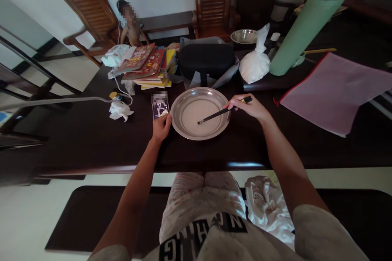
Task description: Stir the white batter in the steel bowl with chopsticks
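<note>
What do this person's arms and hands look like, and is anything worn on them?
Both arms are bare from the short grey sleeves down to the hands. The left hand and right hand wear no gloves, and no watch, ring or bracelet shows on either wrist. The grey shirt carries large black-and-white letters across the front.

Both bare arms reach forward, left hand (161, 126) resting flat with fingers curled, right hand (249, 108) closed in a pinch.

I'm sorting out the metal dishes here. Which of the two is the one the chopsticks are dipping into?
The wide shallow metal plate at the near table edge, between both hands. The right hand holds the chopsticks over it. The smaller metal bowl sits far back, untouched.
</note>
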Motion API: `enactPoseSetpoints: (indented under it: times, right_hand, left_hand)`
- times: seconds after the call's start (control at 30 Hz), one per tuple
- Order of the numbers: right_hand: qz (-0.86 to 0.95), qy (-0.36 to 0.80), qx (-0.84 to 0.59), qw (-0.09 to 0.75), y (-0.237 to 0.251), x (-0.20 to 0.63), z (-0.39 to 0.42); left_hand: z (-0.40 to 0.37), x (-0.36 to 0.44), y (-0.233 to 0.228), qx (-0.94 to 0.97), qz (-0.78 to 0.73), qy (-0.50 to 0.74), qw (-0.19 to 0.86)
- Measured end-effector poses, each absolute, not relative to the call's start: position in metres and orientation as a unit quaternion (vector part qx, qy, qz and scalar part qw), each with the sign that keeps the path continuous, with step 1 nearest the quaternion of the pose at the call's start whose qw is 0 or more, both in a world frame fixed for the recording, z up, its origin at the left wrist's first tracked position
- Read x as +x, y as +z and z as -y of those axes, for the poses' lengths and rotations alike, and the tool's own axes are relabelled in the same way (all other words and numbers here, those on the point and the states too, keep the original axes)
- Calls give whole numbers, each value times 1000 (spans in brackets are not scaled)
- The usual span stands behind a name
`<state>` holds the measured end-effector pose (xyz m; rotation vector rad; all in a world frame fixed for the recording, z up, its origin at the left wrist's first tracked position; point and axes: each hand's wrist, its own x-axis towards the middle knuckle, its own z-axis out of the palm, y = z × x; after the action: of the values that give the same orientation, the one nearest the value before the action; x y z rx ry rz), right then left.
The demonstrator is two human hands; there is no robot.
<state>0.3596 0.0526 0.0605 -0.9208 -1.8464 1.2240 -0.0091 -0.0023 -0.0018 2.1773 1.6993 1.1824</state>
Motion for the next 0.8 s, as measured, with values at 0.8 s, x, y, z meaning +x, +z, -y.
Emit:
enactPoseSetpoints:
  times: [0.8]
  right_hand:
    - [712, 483, -355, 366, 61, 363, -53]
  left_hand:
    - [1, -10, -2, 728, -557, 393, 72]
